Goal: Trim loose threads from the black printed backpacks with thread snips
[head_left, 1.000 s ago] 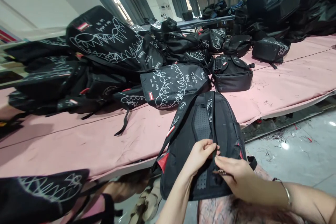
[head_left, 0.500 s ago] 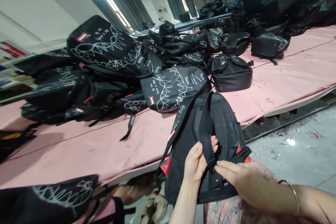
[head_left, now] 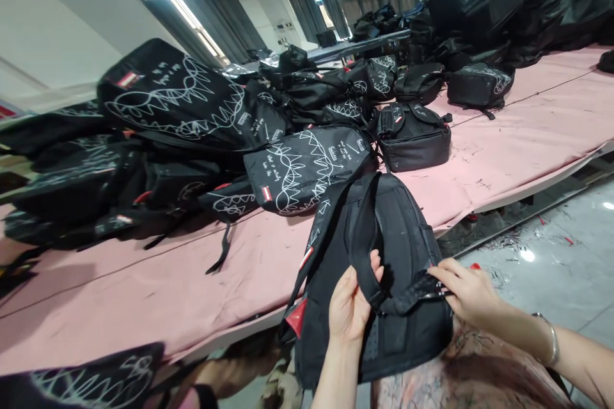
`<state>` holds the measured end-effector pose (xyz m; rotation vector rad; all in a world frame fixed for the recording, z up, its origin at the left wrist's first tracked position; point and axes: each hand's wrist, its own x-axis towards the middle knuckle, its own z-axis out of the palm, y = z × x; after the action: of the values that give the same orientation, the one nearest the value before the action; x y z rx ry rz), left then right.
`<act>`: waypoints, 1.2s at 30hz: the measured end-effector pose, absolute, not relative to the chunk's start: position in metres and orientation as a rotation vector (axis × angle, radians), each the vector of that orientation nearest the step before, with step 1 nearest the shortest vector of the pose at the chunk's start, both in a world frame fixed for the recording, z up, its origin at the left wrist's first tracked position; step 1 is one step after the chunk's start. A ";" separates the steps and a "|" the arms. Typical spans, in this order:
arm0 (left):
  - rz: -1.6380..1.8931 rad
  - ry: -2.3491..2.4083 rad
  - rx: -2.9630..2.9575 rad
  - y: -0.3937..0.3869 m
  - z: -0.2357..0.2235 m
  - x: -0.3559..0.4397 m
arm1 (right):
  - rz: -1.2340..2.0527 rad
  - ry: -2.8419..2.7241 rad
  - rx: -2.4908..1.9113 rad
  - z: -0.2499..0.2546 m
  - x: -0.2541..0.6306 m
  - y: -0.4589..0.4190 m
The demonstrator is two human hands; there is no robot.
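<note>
A black backpack (head_left: 407,211) leans against the table edge, its back panel and straps facing me. My left hand (head_left: 352,300) is closed around the padded shoulder strap (head_left: 367,236), near its lower end. On the right, my right hand (head_left: 472,291) pinches the black webbing (head_left: 415,287) that runs from this strap to the bag's lower side. A thin shiny metal piece (head_left: 434,294) shows under the right fingers; its kind cannot be made out. Red triangular tabs, such as the left one (head_left: 295,318), stick out at the bag's sides.
Black backpacks with white scribble prints, one close by (head_left: 307,169) and a heap at left (head_left: 167,96), lie on the pink-covered table (head_left: 259,268). A smaller black bag (head_left: 415,140) sits beyond mine. Thread scraps lie on the floor (head_left: 542,255) at right. Another printed bag (head_left: 91,377) is at lower left.
My right hand has moved right and slightly up, from beside the strap's lower end to the webbing, which is now drawn out sideways. My left hand keeps its hold.
</note>
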<state>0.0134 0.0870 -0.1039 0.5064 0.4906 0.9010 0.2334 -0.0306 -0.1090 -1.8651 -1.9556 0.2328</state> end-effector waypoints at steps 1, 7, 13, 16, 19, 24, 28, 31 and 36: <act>0.901 0.491 0.502 0.088 -0.105 0.013 | 0.227 -1.906 -1.876 -0.115 0.241 -0.029; 0.905 0.445 0.484 0.090 -0.111 0.005 | 0.343 -1.385 -2.024 -0.171 0.309 -0.027; 0.887 0.432 0.492 0.090 -0.111 0.010 | 0.597 -0.795 -2.137 -0.195 0.361 -0.057; 0.878 0.443 0.495 0.089 -0.105 0.014 | 0.684 -0.739 -2.021 -0.197 0.361 -0.066; 0.885 0.529 0.520 0.090 -0.096 0.019 | 0.753 -0.819 -1.877 -0.194 0.347 -0.061; 0.830 0.938 0.627 0.071 -0.086 0.043 | 0.823 -0.904 -1.699 -0.166 0.314 -0.043; 0.880 1.087 0.997 0.041 -0.081 0.073 | 0.783 -0.868 -1.602 -0.131 0.297 -0.037; 0.636 0.816 1.509 0.040 -0.072 0.084 | 0.795 -0.927 -1.563 -0.105 0.289 -0.033; 0.442 0.901 2.172 0.110 -0.070 0.064 | 0.995 -1.079 -1.499 -0.066 0.256 -0.021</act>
<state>0.0638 0.1095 -0.0701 2.1725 0.9008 0.4421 0.2562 -0.0213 -0.0659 -1.4989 -1.0787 0.9946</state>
